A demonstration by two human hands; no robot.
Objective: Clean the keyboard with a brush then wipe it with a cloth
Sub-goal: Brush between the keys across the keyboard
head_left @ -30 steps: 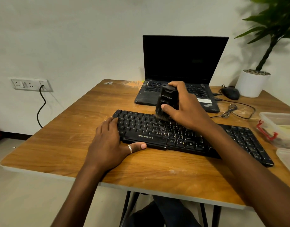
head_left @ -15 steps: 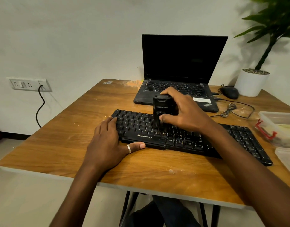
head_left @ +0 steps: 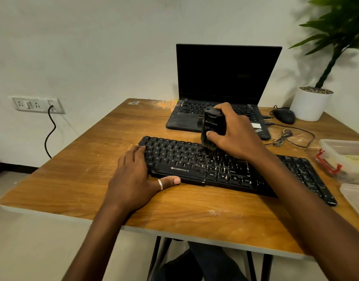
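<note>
- A pale wall fills the top of the frame. Below it a wooden table (head_left: pixel 73 175) spreads across the middle.
- An open laptop (head_left: pixel 225 74) with a dark screen stands at upper centre. A mouse (head_left: pixel 284 116) and a white plant pot (head_left: pixel 308 104) sit at upper right, and a clear plastic box (head_left: pixel 347 157) at the right edge.
- The black keyboard (head_left: pixel 174 157) lies at centre. Its long axis runs from centre-left down toward the lower right.
- My right hand (head_left: pixel 235 138), just above centre, has its fingers and thumb wrapped round a black brush (head_left: pixel 212 126). The brush stands nearly upright, and its bristles meet the upper key rows near the keyboard's middle.
- My left hand (head_left: pixel 134 179), left of centre, lies flat on the keyboard's left end. Its fingers are straight on the keys and its thumb lies along the front edge, steadying the board.
- White specks show on the keys below and to the right of the brush, partly under my right wrist. The keys to its left look cleaner.
- I judge the brushing to be only part done. The next strokes should travel along the long axis toward the lower right, and the brush hand is the nearer one.
- I cannot make out a cloth for certain, so the wiping is not yet begun.
</note>
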